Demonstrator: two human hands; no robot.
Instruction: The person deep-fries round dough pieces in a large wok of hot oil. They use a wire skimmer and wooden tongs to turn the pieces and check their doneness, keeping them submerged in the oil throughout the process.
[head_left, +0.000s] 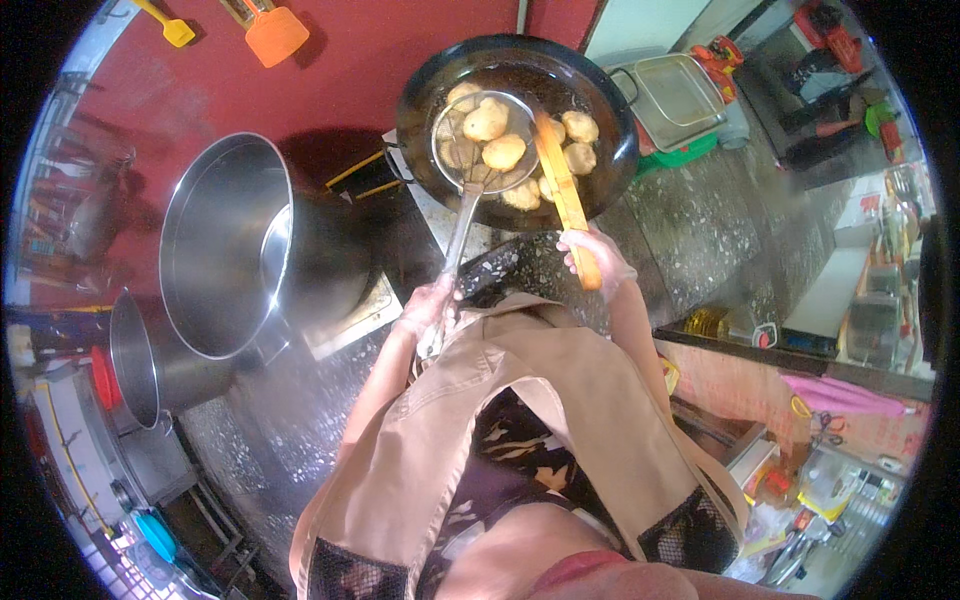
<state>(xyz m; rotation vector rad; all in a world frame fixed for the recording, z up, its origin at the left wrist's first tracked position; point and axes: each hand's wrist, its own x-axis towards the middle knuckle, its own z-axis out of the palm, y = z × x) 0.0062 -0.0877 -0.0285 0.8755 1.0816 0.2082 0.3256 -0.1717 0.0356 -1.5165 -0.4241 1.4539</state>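
My left hand (431, 306), in a clear thin glove, grips the metal handle of a wire mesh skimmer (454, 154). The skimmer's round basket is over a large dark wok (616, 161) and bears pale golden fried pieces (504, 152). My right hand (600, 259), also gloved, holds a flat wooden stick (564, 196), or one arm of wooden tongs; which, I cannot tell. Its far end touches or overlaps the skimmer's right rim. More golden pieces (580, 127) lie in dark oil in the wok, right of and below the basket.
A tall steel pot (225, 300) stands at left, with a smaller one (135, 367) behind it. A metal tray with a wire rack (679, 94) sits right of the wok. Orange (277, 36) and yellow (177, 32) utensils hang on the red wall. A counter runs along the right.
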